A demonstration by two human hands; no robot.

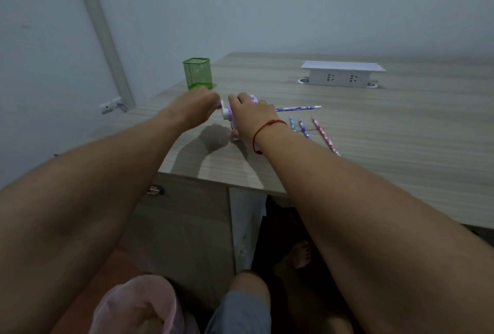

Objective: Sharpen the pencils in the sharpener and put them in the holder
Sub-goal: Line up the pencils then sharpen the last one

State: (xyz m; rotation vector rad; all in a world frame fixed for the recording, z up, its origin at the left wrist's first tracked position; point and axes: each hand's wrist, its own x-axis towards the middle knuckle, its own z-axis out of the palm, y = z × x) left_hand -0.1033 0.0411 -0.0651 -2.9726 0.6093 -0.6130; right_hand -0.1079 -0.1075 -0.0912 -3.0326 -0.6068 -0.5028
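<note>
Head view: right hand [247, 114] fingers clamp sharpener [230, 114], left hand [199, 106] fingers grip crank; sharpening underway, next pencil [298, 108] into holder [197, 73].

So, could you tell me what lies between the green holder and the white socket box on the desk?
Nothing: in the head view, the desk is bare between the green holder and the white socket box.

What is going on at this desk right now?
A person is working a purple sharpener on the desk. The right hand steadies its body, with a pencil sticking out to the right; the left hand is at the crank end. Three pencils lie nearby. The green holder looks empty.
</note>
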